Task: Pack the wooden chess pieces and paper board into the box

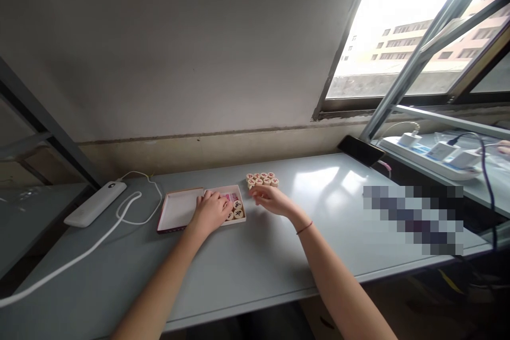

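An open white box (241, 197) on the desk holds several round Chinese chess pieces (238, 213) with dark characters. Over this box lies my left hand (212, 209), palm down with its fingers stretched out, hiding part of the inside. The box lid (180, 207), white inside with a dark red edge, rests to its left. Behind the box, to the right, a compact group of chess pieces with red characters (263, 177) stands in rows. My right hand (272, 199) is just in front of that group, fingers curled together; anything between the fingertips is hidden.
A white power bank (95, 204) with a white cable (95, 244) lies at the left. On the right are a dark flat object (360, 151) against the frame, a blurred-out patch (413, 220) and a white power strip (430, 158) with plugs. A wall (191, 64) rises behind the desk.
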A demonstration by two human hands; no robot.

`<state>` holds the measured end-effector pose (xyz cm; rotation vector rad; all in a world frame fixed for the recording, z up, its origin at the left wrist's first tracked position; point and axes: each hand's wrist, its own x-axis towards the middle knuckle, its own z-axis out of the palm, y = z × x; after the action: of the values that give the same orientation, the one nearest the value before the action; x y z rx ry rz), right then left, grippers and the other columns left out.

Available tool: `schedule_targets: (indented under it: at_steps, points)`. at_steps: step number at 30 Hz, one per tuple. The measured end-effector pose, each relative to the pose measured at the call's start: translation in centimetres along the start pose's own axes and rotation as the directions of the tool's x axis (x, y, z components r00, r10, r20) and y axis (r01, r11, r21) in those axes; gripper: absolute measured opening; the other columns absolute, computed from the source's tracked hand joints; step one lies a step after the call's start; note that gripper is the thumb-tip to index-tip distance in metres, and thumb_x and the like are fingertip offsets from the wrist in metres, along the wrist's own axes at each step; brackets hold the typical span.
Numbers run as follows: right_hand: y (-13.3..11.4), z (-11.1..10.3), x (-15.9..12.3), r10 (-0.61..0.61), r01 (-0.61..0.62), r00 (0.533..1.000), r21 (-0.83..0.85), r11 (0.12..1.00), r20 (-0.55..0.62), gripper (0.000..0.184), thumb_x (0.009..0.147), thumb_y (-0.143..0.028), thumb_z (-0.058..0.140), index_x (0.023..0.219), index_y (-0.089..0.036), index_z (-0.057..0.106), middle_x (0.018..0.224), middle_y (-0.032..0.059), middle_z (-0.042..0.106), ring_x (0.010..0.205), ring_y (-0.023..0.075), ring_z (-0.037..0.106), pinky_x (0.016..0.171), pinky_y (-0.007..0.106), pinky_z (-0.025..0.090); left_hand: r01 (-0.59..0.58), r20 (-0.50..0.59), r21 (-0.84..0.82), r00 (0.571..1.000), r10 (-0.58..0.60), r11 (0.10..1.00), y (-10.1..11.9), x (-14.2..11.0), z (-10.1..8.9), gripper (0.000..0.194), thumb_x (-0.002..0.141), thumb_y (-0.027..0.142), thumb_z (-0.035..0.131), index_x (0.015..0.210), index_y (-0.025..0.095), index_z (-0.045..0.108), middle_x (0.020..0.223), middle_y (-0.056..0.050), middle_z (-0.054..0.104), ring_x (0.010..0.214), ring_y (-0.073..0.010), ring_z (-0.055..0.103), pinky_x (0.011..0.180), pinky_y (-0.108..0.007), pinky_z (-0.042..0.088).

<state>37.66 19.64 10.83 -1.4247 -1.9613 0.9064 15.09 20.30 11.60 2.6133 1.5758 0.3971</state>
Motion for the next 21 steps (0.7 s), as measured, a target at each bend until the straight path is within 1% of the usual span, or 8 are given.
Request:
schedule_targets:
  at_steps: [2,4,8,10,12,15,18,21]
  points:
    - [-0.7,1.1,0.2,-0.032,0.03,0.999,0.034,0.999,0.037,0.035,0.082,-0.018,0.043,0.111,-0.019,0.064,0.083,0.0028,0.067,0.065,0.0121,0.054,0.058,0.022,0.039,0.019,0.049,0.046,0.999,-0.021,0.999,0.2,0.2,-0.1,0.031,0.089,0.029,0.042,0.079,0.022,0.07,0.093,-0.01,0.066,0.096,-0.029,0.053,0.077,-0.041,0.042]
    - [-1.1,2.0,0.3,-0.046,0.046,0.998,-0.011,0.999,0.039,0.038,0.082,-0.015,0.043,0.113,-0.02,0.065,0.091,0.0046,0.069,0.071,0.0137,0.057,0.063,0.024,0.041,0.014,0.049,0.038,0.999,-0.016,0.999,0.3,0.1,0.1,0.03,0.088,0.026,0.042,0.078,0.021,0.069,0.09,-0.01,0.066,0.093,-0.0279,0.053,0.077,-0.04,0.041]
    - [-1.1,2.9,0.5,-0.085,0.085,0.996,-0.091,0.992,0.01,0.037,0.083,-0.015,0.045,0.112,-0.019,0.066,0.101,0.0078,0.069,0.08,0.0174,0.061,0.069,0.026,0.043,-0.015,-0.052,-0.024,0.999,0.013,1.0,0.5,-0.6,1.1,0.025,0.088,0.027,0.044,0.081,0.02,0.067,0.09,-0.01,0.066,0.089,-0.0263,0.055,0.077,-0.039,0.041]
    - [-0.9,3.0,0.5,-0.098,0.098,0.995,-0.105,0.99,0.001,0.036,0.084,-0.015,0.044,0.112,-0.018,0.066,0.102,0.0079,0.07,0.081,0.0179,0.062,0.069,0.026,0.044,-0.025,-0.12,-0.037,0.993,0.02,0.999,0.7,-0.9,1.5,0.025,0.088,0.029,0.044,0.084,0.02,0.066,0.091,-0.011,0.066,0.09,-0.0265,0.055,0.079,-0.039,0.04]
    - [-0.8,3.1,0.6,-0.098,0.096,0.995,-0.116,0.989,-0.014,0.036,0.085,-0.015,0.043,0.111,-0.018,0.067,0.101,0.0079,0.07,0.083,0.0185,0.062,0.07,0.026,0.044,-0.022,-0.16,-0.029,0.987,0.017,0.999,0.8,-1.2,1.7,0.024,0.089,0.029,0.043,0.086,0.02,0.065,0.091,-0.01,0.067,0.09,-0.0261,0.055,0.08,-0.038,0.04]
    - [-0.7,3.4,0.8,-0.089,0.086,0.996,-0.134,0.987,-0.017,0.035,0.085,-0.013,0.042,0.109,-0.018,0.067,0.099,0.0081,0.07,0.081,0.0188,0.062,0.069,0.027,0.044,-0.005,-0.155,-0.019,0.988,0.002,1.0,1.0,-1.3,1.8,0.023,0.09,0.028,0.042,0.088,0.02,0.064,0.089,-0.008,0.068,0.09,-0.0242,0.057,0.08,-0.035,0.04]
    - [-0.9,3.5,0.8,-0.126,0.119,0.991,-0.16,0.98,-0.034,0.034,0.085,-0.012,0.041,0.107,-0.016,0.067,0.097,0.0094,0.07,0.08,0.019,0.061,0.069,0.027,0.043,0.006,-0.141,-0.076,0.99,-0.017,0.997,0.8,-1.1,1.8,0.019,0.091,0.028,0.044,0.091,0.021,0.062,0.093,-0.006,0.068,0.092,-0.0231,0.059,0.08,-0.034,0.041]
    - [-1.4,3.2,0.6,-0.158,0.143,0.983,-0.143,0.979,-0.099,0.033,0.084,-0.013,0.041,0.108,-0.015,0.064,0.095,0.0092,0.068,0.072,0.0159,0.058,0.065,0.027,0.041,-0.03,-0.219,-0.164,0.976,-0.007,0.986,0.6,-0.8,1.6,0.018,0.091,0.028,0.045,0.096,0.021,0.06,0.099,-0.006,0.066,0.096,-0.0218,0.059,0.082,-0.034,0.042]
